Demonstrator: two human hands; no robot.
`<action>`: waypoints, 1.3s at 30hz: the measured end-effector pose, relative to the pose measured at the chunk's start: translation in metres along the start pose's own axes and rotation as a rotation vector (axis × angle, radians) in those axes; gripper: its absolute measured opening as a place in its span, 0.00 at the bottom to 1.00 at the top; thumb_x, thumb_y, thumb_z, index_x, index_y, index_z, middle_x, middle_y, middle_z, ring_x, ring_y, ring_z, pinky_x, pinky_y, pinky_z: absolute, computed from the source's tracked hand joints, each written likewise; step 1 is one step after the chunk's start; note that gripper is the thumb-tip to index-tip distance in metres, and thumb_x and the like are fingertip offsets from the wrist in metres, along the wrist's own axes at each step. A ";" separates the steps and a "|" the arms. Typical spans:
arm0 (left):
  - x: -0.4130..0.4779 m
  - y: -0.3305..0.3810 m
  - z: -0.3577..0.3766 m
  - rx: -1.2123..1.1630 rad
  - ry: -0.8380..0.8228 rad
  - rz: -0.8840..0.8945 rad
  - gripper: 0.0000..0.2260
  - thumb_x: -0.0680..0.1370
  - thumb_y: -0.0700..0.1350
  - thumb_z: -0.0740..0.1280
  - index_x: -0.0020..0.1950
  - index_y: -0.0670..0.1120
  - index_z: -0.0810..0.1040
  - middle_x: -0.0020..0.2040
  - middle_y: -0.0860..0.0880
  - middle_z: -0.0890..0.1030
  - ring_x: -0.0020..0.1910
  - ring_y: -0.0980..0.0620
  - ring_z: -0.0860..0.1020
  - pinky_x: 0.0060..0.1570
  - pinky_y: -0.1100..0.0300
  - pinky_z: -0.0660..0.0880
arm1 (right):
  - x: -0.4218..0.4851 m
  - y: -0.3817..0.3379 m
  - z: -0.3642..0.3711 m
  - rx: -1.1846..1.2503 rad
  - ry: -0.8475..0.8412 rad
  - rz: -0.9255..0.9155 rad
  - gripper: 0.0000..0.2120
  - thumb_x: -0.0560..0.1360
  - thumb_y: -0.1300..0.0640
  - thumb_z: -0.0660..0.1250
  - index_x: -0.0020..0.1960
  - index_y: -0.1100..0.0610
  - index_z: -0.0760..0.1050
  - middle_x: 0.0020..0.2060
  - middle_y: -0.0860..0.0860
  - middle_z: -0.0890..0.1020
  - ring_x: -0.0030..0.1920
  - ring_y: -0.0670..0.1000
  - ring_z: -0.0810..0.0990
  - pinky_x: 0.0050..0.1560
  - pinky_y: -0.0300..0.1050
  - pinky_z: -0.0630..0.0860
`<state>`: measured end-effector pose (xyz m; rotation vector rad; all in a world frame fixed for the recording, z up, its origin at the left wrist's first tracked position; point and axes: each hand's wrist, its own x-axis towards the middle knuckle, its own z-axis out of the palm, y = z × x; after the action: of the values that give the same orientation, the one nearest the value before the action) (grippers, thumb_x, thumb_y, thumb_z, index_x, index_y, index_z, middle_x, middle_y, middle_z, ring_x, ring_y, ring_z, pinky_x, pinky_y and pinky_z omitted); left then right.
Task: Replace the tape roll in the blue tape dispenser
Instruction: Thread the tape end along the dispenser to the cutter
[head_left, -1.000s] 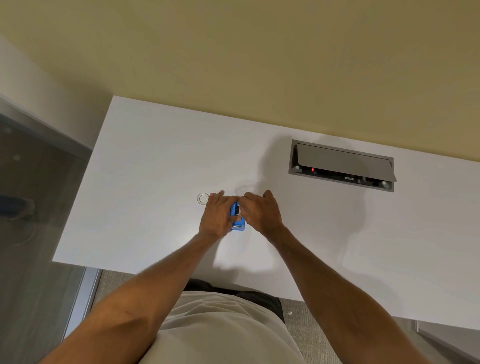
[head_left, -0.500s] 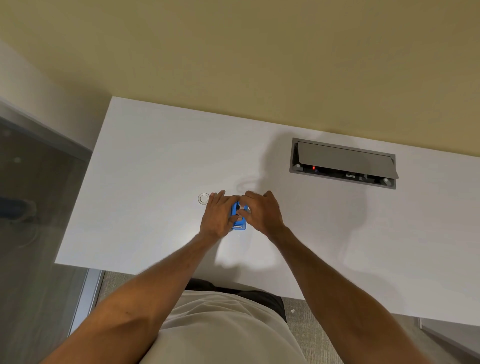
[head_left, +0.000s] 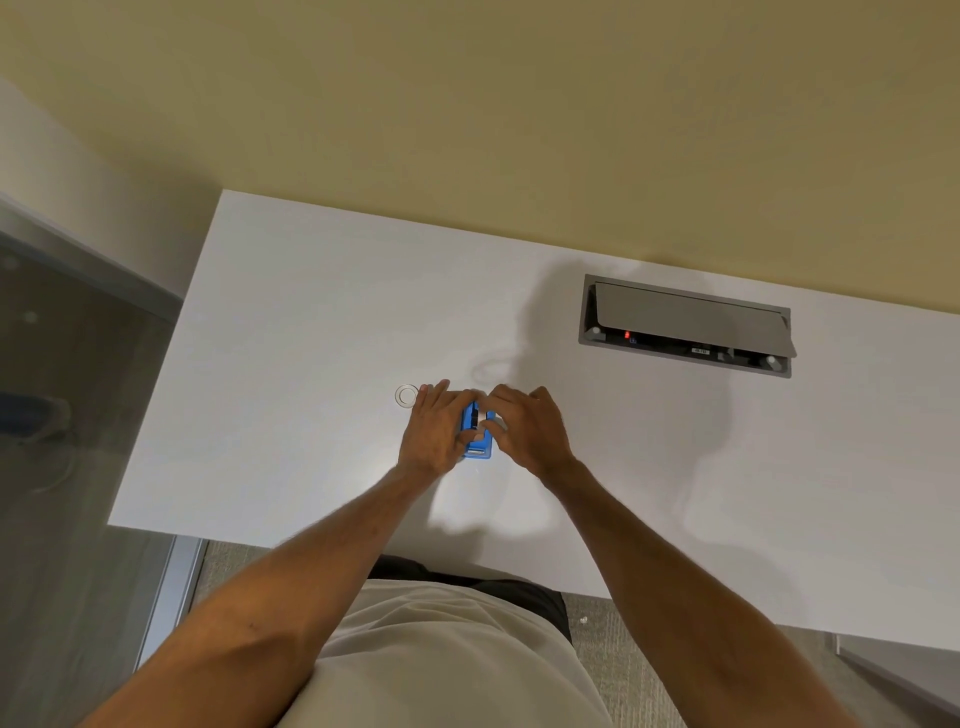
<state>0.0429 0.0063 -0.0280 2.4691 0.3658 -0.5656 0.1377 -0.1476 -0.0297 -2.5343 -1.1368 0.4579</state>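
The blue tape dispenser (head_left: 479, 441) rests on the white desk (head_left: 291, 364), between my two hands. My left hand (head_left: 434, 434) grips its left side. My right hand (head_left: 527, 434) closes on a pale tape roll (head_left: 487, 415) sitting at the top of the dispenser; most of the roll is hidden by my fingers. A small clear ring (head_left: 406, 396), another tape roll or a bare core, lies flat on the desk just left of my left fingertips.
A grey cable box (head_left: 685, 325) with its lid tilted up is set into the desk at the back right. The desk's left edge meets a glass partition (head_left: 78, 415). A beige wall runs behind the desk.
My hands stay on the dispenser with only small finger shifts. The pale roll now shows more clearly at the dispenser's top under my right fingers.
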 end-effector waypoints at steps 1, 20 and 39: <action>0.000 -0.001 0.000 0.003 -0.003 0.005 0.51 0.65 0.73 0.37 0.78 0.49 0.70 0.75 0.50 0.76 0.84 0.43 0.63 0.86 0.46 0.51 | 0.001 0.000 0.000 0.002 -0.004 0.010 0.13 0.82 0.48 0.65 0.58 0.55 0.81 0.49 0.51 0.85 0.45 0.52 0.82 0.49 0.41 0.68; 0.000 0.002 -0.002 -0.011 -0.013 0.014 0.66 0.59 0.82 0.24 0.79 0.47 0.70 0.77 0.48 0.74 0.85 0.42 0.61 0.86 0.44 0.50 | 0.003 -0.004 0.004 -0.037 0.006 -0.100 0.15 0.80 0.50 0.70 0.58 0.62 0.81 0.50 0.57 0.86 0.45 0.58 0.83 0.51 0.49 0.76; 0.000 0.003 0.000 0.020 -0.007 -0.024 0.45 0.72 0.73 0.42 0.79 0.49 0.70 0.77 0.49 0.74 0.85 0.44 0.61 0.86 0.44 0.50 | 0.000 -0.006 -0.003 -0.098 0.003 -0.082 0.14 0.82 0.50 0.67 0.60 0.60 0.79 0.48 0.55 0.85 0.39 0.55 0.81 0.42 0.43 0.73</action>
<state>0.0442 0.0043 -0.0263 2.4838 0.3893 -0.5904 0.1348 -0.1449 -0.0248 -2.5580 -1.2867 0.3867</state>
